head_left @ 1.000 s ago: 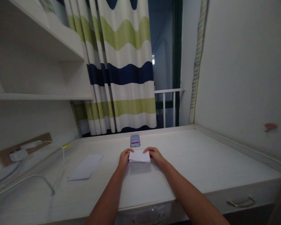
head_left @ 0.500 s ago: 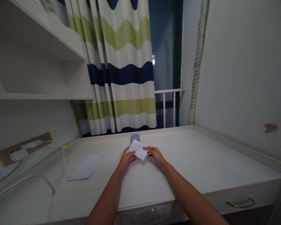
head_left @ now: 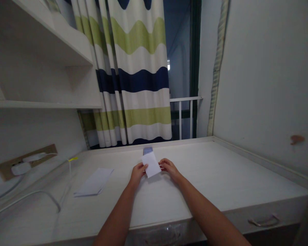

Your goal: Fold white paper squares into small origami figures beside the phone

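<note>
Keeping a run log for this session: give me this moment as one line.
left hand | right hand | both at edges of white rectangular paper | flat smartphone behind it

From my station, the phone (head_left: 148, 150) sat partly hidden behind the paper (head_left: 151, 165), its screen too blurred to read.

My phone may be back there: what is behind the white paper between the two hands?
Behind the white paper, the top end of a smartphone lies on the white desk. The paper hides the rest of it.
</note>
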{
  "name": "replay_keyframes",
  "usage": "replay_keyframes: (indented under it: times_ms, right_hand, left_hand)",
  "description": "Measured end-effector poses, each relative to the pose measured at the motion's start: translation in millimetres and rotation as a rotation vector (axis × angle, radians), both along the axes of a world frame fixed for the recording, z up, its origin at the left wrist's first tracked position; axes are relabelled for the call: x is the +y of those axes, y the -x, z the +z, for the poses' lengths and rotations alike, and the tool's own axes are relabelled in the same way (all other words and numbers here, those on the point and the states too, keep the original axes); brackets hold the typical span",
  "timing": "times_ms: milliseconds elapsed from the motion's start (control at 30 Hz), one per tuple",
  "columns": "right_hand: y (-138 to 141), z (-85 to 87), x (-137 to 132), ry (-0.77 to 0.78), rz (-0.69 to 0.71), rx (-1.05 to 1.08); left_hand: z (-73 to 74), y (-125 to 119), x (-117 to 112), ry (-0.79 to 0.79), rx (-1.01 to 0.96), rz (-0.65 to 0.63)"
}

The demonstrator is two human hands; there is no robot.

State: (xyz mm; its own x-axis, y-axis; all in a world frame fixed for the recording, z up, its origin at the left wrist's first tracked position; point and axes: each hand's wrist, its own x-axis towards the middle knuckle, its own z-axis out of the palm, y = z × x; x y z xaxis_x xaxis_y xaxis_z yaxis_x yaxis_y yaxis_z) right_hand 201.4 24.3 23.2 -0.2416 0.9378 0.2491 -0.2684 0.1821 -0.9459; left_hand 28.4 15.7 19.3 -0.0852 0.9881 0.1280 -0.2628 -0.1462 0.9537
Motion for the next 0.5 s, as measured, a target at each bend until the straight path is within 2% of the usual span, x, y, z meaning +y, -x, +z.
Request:
replay_keyframes:
  times_ms: [133,300,500]
  right_hand:
    - [2.8,-1.6,0.2,0.045,-0.007,-0.027]
    - [5.1,-5.4,1.4,0.027,0.084,-0.100]
    - [3.7,-5.3,0.4,-0.002,0.106,-0.107]
  left_hand:
    - [-1.9,-1.9,0.2,-0.037,0.074,-0.046]
    - [-5.1,-2.4,2.8,-0.062,0.160,-0.083]
    - [-7.6,-1.7,3.6,-0.058,0.225,-0.078]
